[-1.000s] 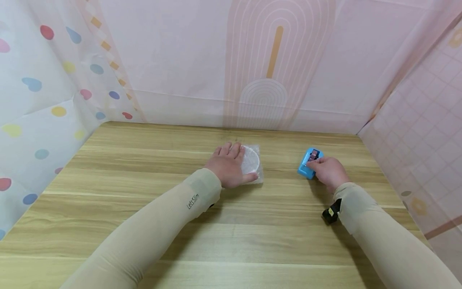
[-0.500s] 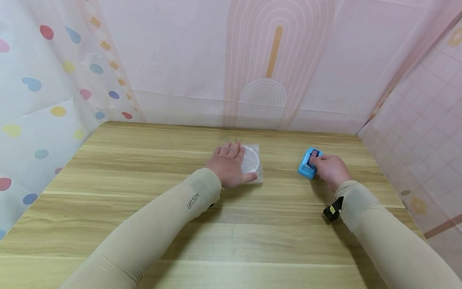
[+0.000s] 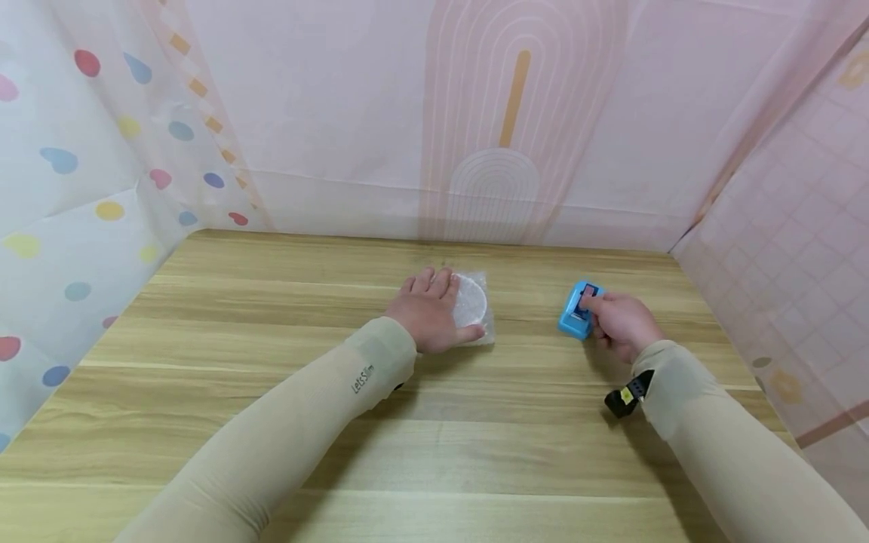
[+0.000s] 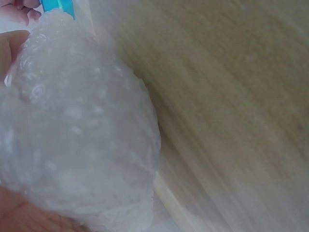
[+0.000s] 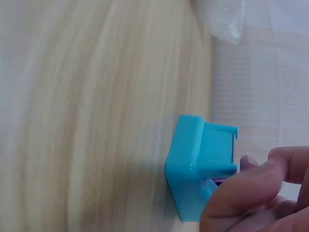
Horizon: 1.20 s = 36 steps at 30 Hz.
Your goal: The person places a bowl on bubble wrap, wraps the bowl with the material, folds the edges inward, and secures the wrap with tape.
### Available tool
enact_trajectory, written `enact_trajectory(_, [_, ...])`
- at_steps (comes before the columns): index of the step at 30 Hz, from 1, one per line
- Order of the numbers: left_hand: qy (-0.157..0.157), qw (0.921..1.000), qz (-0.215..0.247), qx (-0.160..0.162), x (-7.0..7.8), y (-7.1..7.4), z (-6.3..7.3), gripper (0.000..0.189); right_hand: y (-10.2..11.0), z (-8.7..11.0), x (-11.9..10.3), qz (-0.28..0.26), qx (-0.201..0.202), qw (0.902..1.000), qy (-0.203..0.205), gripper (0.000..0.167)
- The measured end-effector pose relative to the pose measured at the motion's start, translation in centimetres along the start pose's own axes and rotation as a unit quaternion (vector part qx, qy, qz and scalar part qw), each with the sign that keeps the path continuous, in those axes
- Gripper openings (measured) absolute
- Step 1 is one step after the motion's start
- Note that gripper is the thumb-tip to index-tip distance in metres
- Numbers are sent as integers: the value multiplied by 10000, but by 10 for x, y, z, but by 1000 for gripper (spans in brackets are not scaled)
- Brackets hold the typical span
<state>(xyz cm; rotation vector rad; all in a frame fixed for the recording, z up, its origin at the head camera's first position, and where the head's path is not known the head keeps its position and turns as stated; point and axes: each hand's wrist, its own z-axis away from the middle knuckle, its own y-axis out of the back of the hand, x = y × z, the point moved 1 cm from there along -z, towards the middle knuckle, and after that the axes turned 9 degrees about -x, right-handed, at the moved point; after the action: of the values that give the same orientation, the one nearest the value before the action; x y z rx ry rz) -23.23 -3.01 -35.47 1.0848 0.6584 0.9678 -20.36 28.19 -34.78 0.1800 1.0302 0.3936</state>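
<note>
A bubble-wrapped bundle (image 3: 471, 302) with a round white outline lies near the middle of the table. My left hand (image 3: 428, 311) rests spread on its left part, palm down, and hides that part. To the right stands a light blue tape dispenser (image 3: 573, 323) with a serrated cutter edge, seen side-on in the right wrist view. My right hand (image 3: 623, 320) holds at it from the right side: the thumb (image 5: 246, 191) is on the roll area and the other fingers are curled. Whether a tape end is between the fingertips is hidden.
The wood-grain table (image 3: 305, 452) ends at a pink patterned backdrop (image 3: 339, 113) behind. A dotted sheet (image 3: 75, 188) hangs at the left, a grid-patterned one (image 3: 801, 226) at the right. A black wrist camera (image 3: 624, 398) sits under the right wrist.
The right thumb has shifted up from near the cutter edge onto the roll area. The tape dispenser has slid slightly towards me. My left hand and the bundle stay in place.
</note>
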Motion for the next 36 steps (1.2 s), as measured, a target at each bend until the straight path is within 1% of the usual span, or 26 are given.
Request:
enact_trajectory(4, [12,10000,14,-2,0,0,1,110,-2,2,1,-772,-406,9962,-53,21])
enact_trajectory(7, [26,10000,37,3,-1,0,1,110,-4,4,2,-1209,-606,9908,-68,20])
enact_trajectory(11, [34,10000,18,0,-1,0,1,109,-6,3,3,-1637,-665,9842,-102,23])
enact_trajectory(13, [38,10000,-1,-17,-1,-1,0,110,-6,3,4,-1731,-645,9827,-103,25])
enact_trajectory(17, [51,10000,-6,-46,0,-1,0,110,-8,2,5,-1740,-551,9832,-85,31])
enact_trajectory(23, [50,10000,-1,-37,1,0,1,109,-5,3,6,-1661,-438,9851,-54,28])
enact_trajectory(26, [38,10000,12,-32,1,1,2,109,-3,1,5,-1489,-331,9883,-23,29])
enact_trajectory(30, [14,10000,46,-29,1,2,2,109,-1,-2,3,-1210,-124,9926,-46,35])
enact_trajectory(36, [17,10000,52,-54,2,2,2,109,1,-6,-2,-1057,187,9940,-189,35])
